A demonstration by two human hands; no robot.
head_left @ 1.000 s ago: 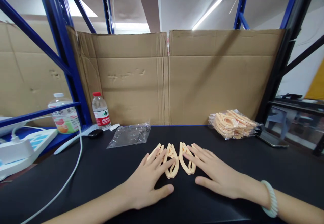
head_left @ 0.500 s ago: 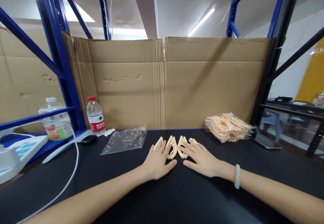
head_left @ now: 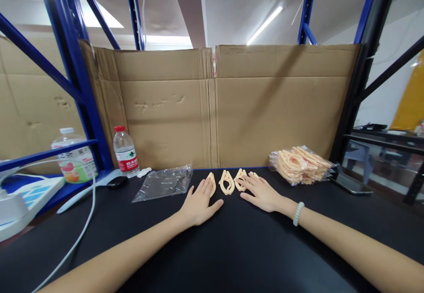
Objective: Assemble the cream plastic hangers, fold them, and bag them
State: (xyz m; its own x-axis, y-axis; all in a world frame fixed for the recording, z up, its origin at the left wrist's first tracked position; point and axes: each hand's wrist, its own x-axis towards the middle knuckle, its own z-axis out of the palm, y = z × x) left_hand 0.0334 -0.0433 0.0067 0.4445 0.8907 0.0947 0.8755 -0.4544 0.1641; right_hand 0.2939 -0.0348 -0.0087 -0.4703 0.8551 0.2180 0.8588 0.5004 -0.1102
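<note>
Folded hangers (head_left: 226, 176), cream-coloured and four in number, lie in a row on the black table (head_left: 215, 253), at the fingertips of two bare hands. Nearest the camera, the forearms reach in from both sides, the right one wearing a pale beaded bracelet (head_left: 298, 214) (it sits right at the wrist). A white cable (head_left: 94, 193) curves across the table's left side.

The left hand (head_left: 198, 205) is spread flat, palm down, fingers over the edge of the leftmost hanger. The right hand (head_left: 261, 194) is also open and flat, its fingers covering parts of the two rightmost hangers. Neither hand closes around anything; the second hanger from the left lies uncovered between them.

Farther back, a clear plastic bag (head_left: 162, 183) lies left of centre, and a clear-wrapped bundle (head_left: 301, 165) of similar cream pieces sits to the right. A red-capped bottle (head_left: 126, 154) stands at the back left, with a bigger white-capped bottle (head_left: 73, 162) beyond a blue bar. Behind it all rise cardboard panels (head_left: 285, 107), framed by metal uprights, with a lit tube (head_left: 265, 25) overhead.
</note>
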